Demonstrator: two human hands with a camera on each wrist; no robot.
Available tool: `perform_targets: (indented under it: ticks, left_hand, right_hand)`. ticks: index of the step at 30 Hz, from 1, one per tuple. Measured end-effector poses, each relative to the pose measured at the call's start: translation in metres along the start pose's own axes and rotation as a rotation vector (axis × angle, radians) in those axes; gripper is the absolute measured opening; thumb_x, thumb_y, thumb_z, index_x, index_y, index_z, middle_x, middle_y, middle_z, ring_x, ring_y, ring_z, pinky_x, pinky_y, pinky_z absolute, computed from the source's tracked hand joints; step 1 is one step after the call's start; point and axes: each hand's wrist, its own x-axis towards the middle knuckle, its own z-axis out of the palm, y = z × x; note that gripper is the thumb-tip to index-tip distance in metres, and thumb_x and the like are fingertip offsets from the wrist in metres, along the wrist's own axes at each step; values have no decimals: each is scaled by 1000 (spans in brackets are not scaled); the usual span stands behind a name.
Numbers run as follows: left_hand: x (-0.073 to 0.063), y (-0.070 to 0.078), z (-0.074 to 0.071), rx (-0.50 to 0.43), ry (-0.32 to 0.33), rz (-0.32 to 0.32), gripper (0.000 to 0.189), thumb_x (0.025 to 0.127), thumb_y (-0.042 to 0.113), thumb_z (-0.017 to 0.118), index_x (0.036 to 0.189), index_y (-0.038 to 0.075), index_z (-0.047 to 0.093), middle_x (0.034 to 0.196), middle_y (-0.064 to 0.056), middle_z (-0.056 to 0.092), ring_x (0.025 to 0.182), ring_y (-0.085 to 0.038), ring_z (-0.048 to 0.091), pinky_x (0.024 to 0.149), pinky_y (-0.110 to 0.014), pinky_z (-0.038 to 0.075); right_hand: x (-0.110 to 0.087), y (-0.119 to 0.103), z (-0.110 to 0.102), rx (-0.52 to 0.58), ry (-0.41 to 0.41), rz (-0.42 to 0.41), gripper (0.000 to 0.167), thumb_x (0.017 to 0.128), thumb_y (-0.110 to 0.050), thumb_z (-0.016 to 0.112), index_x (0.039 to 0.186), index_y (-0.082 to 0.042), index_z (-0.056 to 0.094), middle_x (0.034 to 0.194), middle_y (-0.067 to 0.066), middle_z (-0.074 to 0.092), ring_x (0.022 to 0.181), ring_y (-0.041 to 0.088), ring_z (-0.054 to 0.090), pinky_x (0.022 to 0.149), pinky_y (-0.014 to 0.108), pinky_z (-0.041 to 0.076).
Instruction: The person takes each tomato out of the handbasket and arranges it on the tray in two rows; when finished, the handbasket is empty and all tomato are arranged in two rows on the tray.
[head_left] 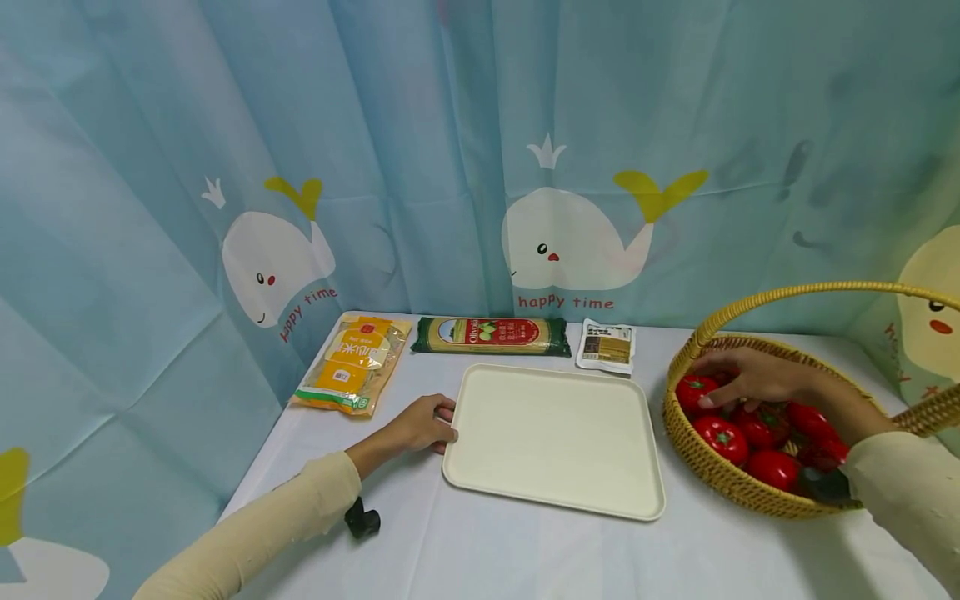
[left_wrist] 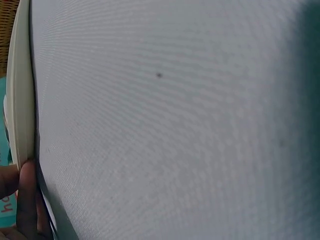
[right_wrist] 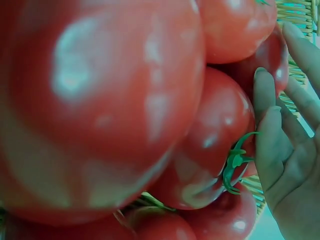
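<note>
My left hand (head_left: 423,423) pinches the left edge of a cream rectangular tray (head_left: 555,442), which lies on the table. In the left wrist view, the thumb and a finger (left_wrist: 27,200) meet at the tray's rim (left_wrist: 22,100). Inside a wicker basket (head_left: 693,471) on the right, my right hand (head_left: 757,377) reaches over several red tomatoes (head_left: 722,439). Its fairly straight fingers are spread at a tomato (head_left: 692,392) by the basket's left wall. The right wrist view shows fingertips beside a dark red tomato (right_wrist: 270,57), without a curled grip round it.
Behind the tray lie a green pack of pasta (head_left: 491,336) and a small white pouch (head_left: 606,347). A yellow-orange bag of grain (head_left: 352,364) is at the back left. The basket's tall handle (head_left: 810,289) arches over the right forearm. A blue curtain (head_left: 420,167) hangs behind the table.
</note>
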Motion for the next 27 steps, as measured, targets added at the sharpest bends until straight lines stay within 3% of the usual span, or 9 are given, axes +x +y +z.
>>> perform_targets:
  ticks: [5, 18, 27]
  left_hand:
    - [-1, 1, 1, 3, 1, 0, 48, 84, 0, 73, 129, -3, 55, 108, -12, 56, 75, -17, 63, 64, -28, 63]
    - [2, -2, 0, 18, 6, -13, 48, 85, -1, 73, 130, -3, 55, 108, -12, 56, 77, -17, 62, 64, -28, 63]
    - [1, -1, 2, 21, -1, -7, 47, 85, -1, 71, 130, -3, 54, 108, -12, 57, 78, -17, 63, 65, -27, 63]
  right_hand:
    - [2, 3, 0, -6, -29, -4, 66, 92, -24, 72, 144, 8, 44, 102, 11, 63, 77, 17, 65, 57, 32, 57]
    - [5, -4, 0, -65, -41, -11, 75, 87, -24, 77, 145, 8, 42, 97, 9, 63, 72, 15, 62, 52, 27, 52]
    - [5, -4, -1, -83, -40, -24, 74, 84, -24, 80, 143, 6, 47, 132, 26, 49, 74, 15, 53, 54, 28, 52]
